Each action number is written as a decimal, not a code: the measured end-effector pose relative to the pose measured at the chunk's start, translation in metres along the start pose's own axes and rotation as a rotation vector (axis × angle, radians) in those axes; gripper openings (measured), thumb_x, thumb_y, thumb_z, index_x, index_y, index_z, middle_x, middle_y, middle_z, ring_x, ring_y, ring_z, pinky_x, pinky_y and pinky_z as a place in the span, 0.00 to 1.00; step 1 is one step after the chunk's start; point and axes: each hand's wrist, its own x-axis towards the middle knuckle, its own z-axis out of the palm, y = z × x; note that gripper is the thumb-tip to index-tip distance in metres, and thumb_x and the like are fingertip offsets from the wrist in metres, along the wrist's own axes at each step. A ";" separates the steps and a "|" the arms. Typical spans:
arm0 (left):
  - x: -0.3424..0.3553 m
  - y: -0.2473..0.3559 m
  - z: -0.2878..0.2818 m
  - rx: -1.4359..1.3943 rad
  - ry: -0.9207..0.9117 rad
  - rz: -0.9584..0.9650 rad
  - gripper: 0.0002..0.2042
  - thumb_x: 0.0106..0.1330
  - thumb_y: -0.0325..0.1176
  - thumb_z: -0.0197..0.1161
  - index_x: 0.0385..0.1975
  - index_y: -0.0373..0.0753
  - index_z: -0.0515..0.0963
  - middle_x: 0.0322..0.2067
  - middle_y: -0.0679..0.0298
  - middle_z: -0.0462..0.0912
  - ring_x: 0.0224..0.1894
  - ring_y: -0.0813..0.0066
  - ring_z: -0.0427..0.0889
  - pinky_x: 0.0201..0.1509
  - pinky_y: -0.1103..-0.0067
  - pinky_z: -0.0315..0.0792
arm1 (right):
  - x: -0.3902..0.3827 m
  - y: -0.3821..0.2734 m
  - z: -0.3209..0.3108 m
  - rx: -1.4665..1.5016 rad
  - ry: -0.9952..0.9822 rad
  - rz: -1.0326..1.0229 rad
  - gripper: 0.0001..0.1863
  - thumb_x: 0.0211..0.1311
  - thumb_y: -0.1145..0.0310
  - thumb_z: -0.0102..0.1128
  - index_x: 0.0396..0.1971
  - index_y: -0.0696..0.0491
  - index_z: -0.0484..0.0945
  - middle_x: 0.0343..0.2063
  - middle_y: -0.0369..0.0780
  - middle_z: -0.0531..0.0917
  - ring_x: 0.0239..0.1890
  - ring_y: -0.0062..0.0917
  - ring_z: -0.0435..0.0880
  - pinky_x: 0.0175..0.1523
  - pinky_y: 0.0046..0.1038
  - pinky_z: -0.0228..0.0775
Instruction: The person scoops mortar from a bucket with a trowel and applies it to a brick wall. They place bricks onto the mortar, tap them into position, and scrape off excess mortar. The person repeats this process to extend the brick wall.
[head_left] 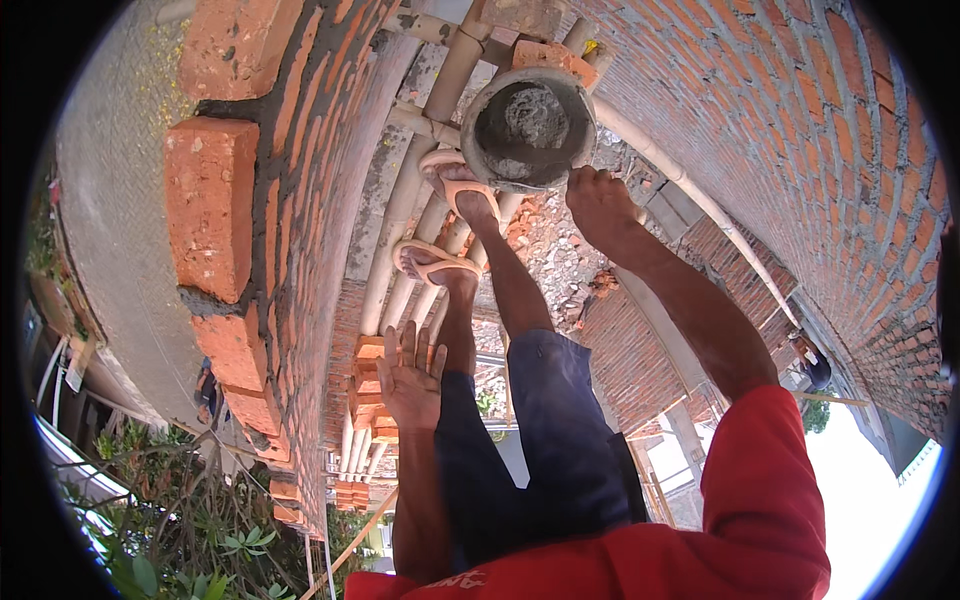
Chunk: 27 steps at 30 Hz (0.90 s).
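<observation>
My right hand (603,205) is curled at the near-right rim of a bucket (470,130) of wet grey mortar (530,115), gripping it near its thin handle. The bucket rests on bamboo poles (400,250). My left hand (408,385) is open with fingers spread, holding nothing, beside my lower leg and right of the brick wall's face. Both my feet, in pale sandals (435,262), stand on the poles.
At left runs a wall top of bricks (208,205) and mortar. Another brick wall (800,150) rises at right. Loose bricks (370,400) sit on the poles; rubble (555,250) lies far below. Small, distant people (812,362) show at both sides.
</observation>
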 end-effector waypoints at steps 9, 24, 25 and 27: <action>0.294 -0.034 0.179 0.868 -0.131 0.072 0.30 0.79 0.55 0.55 0.71 0.41 0.70 0.67 0.61 0.74 0.69 0.70 0.70 0.73 0.70 0.64 | 0.079 0.002 0.034 0.071 0.059 0.064 0.09 0.61 0.71 0.65 0.36 0.61 0.85 0.36 0.48 0.83 0.35 0.33 0.90 0.34 0.33 0.88; 0.309 -0.057 0.180 1.096 -0.460 -0.019 0.14 0.78 0.38 0.63 0.55 0.40 0.75 0.50 0.66 0.85 0.50 0.79 0.84 0.52 0.76 0.80 | 0.037 0.030 0.116 0.366 0.058 0.181 0.19 0.68 0.72 0.52 0.55 0.66 0.74 0.40 0.58 0.85 0.36 0.40 0.91 0.34 0.34 0.87; 0.309 -0.060 0.178 1.087 -0.441 -0.027 0.13 0.78 0.35 0.62 0.56 0.38 0.75 0.50 0.65 0.85 0.50 0.78 0.84 0.53 0.77 0.79 | 0.037 0.032 0.134 0.585 0.062 0.293 0.17 0.67 0.73 0.51 0.51 0.64 0.78 0.39 0.58 0.85 0.37 0.42 0.91 0.36 0.39 0.87; 0.305 -0.069 0.176 1.071 -0.343 -0.061 0.12 0.78 0.28 0.61 0.56 0.33 0.75 0.49 0.61 0.84 0.49 0.77 0.82 0.55 0.80 0.77 | 0.026 0.034 0.170 0.650 0.059 0.258 0.15 0.66 0.71 0.53 0.46 0.64 0.79 0.34 0.53 0.84 0.33 0.39 0.88 0.36 0.40 0.87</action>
